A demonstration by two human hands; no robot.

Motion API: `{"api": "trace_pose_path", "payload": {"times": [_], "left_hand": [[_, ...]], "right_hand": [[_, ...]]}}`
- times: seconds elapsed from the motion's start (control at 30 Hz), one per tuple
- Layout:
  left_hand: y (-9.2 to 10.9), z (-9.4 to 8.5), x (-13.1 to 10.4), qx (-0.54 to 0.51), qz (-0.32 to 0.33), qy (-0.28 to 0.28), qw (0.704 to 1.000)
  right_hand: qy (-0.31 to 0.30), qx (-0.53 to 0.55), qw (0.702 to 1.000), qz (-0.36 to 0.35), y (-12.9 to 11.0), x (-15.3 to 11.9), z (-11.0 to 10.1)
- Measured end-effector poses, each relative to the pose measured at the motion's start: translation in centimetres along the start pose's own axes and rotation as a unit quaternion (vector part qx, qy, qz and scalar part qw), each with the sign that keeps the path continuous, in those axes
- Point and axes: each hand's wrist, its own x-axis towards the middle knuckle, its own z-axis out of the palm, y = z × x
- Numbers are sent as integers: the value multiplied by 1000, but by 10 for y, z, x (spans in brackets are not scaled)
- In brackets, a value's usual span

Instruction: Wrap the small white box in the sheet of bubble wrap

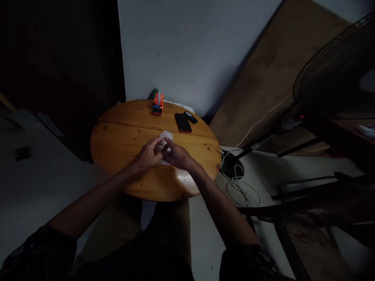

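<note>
A small crumpled white piece, perhaps thin plastic or paper (166, 134), lies on the round wooden table (117, 148). My left hand (150, 153) is over its left side, with the fingers curled in and the tips at the white piece. From the right, my right hand (177, 155) bends its fingers down onto the same piece, its thumb and forefinger close to the left fingertips. Both hands hide much of the white piece, so its full shape cannot be made out.
Toward the back of the table stand an orange and blue tape dispenser (158, 103), a dark flat case with a red edge (183, 122) and a black handset or remote (191, 117). A wall rises behind. On the right are a fan (336, 70) and coiled white cable (241, 187).
</note>
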Motion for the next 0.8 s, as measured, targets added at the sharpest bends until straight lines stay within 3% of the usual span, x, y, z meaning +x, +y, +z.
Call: {"api": "trace_pose_path", "payload": {"times": [0.07,0.17,0.27,0.33,0.37,0.53,0.63,0.8], "left_hand": [[3,0,1,5,-28,22,999],[7,4,5,8,-40,11,999],[6,7,8,26,-25,-11,999],[5,8,9,49,-15,-17,999],[5,8,9,58,-12,-19,998],[7,8,4,67,-10,-17,998],[6,11,2,63,-4,-3,998],[2,14,0,48,-4,9,999]], "right_hand": [[-1,-27,1000,8,-3,2,0],[12,-8,1000,-2,3,0,-2],[-33,115,992,-27,15,-6,-6],[-62,232,970,-29,24,-10,-10],[-49,283,958,-22,29,-12,-11],[151,377,908,104,49,-14,-12],[126,382,896,190,55,-10,-8],[96,400,879,241,51,8,-1]]}}
